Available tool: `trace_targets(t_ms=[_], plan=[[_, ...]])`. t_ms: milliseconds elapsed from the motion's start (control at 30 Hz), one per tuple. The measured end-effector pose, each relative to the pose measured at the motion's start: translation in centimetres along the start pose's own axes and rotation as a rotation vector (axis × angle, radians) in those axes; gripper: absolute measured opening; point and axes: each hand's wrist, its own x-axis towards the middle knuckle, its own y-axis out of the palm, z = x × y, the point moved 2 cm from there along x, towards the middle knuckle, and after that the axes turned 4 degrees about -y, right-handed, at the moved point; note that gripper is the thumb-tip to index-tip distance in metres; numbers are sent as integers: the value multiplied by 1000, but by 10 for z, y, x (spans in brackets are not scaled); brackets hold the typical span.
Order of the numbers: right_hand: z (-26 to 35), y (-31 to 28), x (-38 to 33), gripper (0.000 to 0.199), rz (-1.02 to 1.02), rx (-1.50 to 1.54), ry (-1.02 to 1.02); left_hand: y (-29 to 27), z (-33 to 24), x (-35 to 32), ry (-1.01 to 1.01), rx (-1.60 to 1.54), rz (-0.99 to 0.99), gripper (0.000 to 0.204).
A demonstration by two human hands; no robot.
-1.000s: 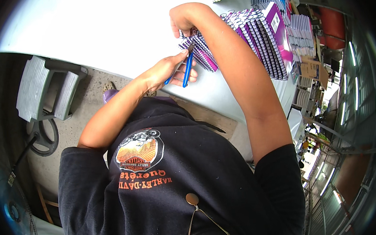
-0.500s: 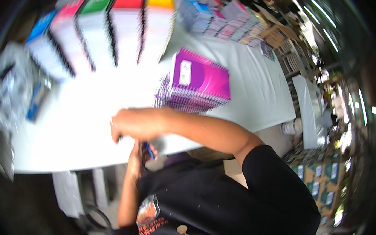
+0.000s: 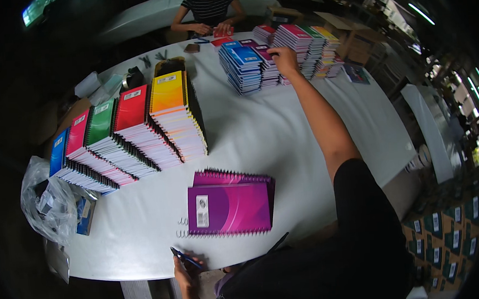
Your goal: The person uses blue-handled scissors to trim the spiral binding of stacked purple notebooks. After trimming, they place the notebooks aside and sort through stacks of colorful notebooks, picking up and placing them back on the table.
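Right hand (image 3: 284,55): stretched far across the white table (image 3: 260,132), arm nearly straight, fingers curled down on top of a notebook stack (image 3: 270,65) near the far edge — touching it, though whether they had closed on a book I couldn't tell.
Left hand (image 3: 183,265): low at the near edge, fingers together around a blue pen (image 3: 184,257), its tip pointing up and left over the table's rim.
Purple notebooks (image 3: 229,205): a short pile lying flat near the near edge, just beyond the pen hand, not touched.
Coloured rows (image 3: 134,128): blue, pink, green, red and orange spiral books leaning in fanned stacks toward the left edge.
Hard to see: the left forearm was mostly cut off by the frame — the right fingertips were too small to read.
Far side: another person (image 3: 209,9) sat with both hands on something red.
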Motion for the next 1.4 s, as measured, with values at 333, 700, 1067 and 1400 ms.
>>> trace_targets(t_ms=[333, 700, 1067, 1400], plan=[[-118, 99, 54, 25, 27, -117, 89, -12, 14, -2, 157, 42, -191, 45], [-71, 150, 49, 25, 240, -304, -321, -24, 21, 8, 215, 85, -143, 49], [-131, 126, 60, 22, -90, -80, -314, -18, 24, 7, 136, -6, -158, 48], [241, -87, -10, 34, -44, 195, -1377, -12, -31, -5, 29, 181, -63, 51]])
